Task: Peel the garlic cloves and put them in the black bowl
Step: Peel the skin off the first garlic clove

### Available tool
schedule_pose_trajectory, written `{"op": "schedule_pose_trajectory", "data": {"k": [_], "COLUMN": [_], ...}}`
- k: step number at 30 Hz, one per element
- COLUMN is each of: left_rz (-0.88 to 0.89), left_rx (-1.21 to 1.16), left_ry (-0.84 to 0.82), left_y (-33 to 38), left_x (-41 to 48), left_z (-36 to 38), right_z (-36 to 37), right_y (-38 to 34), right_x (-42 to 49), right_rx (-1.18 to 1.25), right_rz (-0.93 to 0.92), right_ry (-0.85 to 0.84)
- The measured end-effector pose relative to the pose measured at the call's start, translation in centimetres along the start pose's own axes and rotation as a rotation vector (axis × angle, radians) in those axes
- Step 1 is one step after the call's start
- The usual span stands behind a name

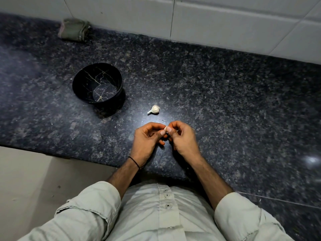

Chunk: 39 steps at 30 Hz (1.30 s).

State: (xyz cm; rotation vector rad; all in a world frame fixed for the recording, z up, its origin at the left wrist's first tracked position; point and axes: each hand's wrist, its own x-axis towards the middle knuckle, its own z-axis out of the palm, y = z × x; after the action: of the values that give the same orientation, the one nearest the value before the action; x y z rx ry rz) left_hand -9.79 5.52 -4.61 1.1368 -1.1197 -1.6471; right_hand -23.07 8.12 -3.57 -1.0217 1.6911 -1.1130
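A small garlic clove [165, 128] is pinched between the fingertips of both hands above the dark granite counter [208, 87]. My left hand [147, 141] grips it from the left and my right hand [182, 138] from the right, so most of the clove is hidden. A white garlic piece with a stem [154, 109] lies on the counter just beyond my hands. The black bowl [98, 83] with gold crack lines stands further left and holds nothing that I can see.
A folded grey-green cloth [73, 29] lies at the back left against the white tiled wall [225, 20]. Small bits of garlic skin [163, 120] are scattered near my hands. The counter's front edge runs below my left wrist.
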Motion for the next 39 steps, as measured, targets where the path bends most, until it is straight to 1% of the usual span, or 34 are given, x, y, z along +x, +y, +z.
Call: {"op": "schedule_pose_trajectory", "data": {"k": [7, 13, 17, 22, 25, 28, 33, 39], "left_rz": [0.000, 0.033, 0.035, 0.033, 0.028, 0.024, 0.001, -0.004], "left_rx": [0.015, 0.078, 0.078, 0.083, 0.085, 0.081, 0.051, 0.056], "left_ry": [0.023, 0.036, 0.032, 0.008, 0.003, 0.010, 0.012, 0.037], "left_y": [0.0, -0.2, -0.2, 0.1, 0.3, 0.4, 0.2, 0.1], "left_x": [0.0, 0.0, 0.1, 0.0, 0.0, 0.0, 0.0, 0.1], "left_z": [0.2, 0.2, 0.1, 0.0, 0.0, 0.1, -0.1, 0.1], "right_z": [0.1, 0.2, -0.2, -0.1, -0.2, -0.2, 0.1, 0.0], "right_y": [0.7, 0.8, 0.3, 0.5, 0.5, 0.7, 1.1, 1.3], "right_x": [0.2, 0.0, -0.3, -0.5, -0.8, -0.7, -0.8, -1.0], "right_rx": [-0.083, 0.054, 0.129, 0.084, 0.070, -0.017, -0.060, -0.166], "right_rz": [-0.014, 0.052, 0.086, 0.007, -0.068, -0.139, -0.134, -0.190], "right_ry": [0.016, 0.021, 0.024, 0.047, 0.017, 0.005, 0.056, 0.051]}}
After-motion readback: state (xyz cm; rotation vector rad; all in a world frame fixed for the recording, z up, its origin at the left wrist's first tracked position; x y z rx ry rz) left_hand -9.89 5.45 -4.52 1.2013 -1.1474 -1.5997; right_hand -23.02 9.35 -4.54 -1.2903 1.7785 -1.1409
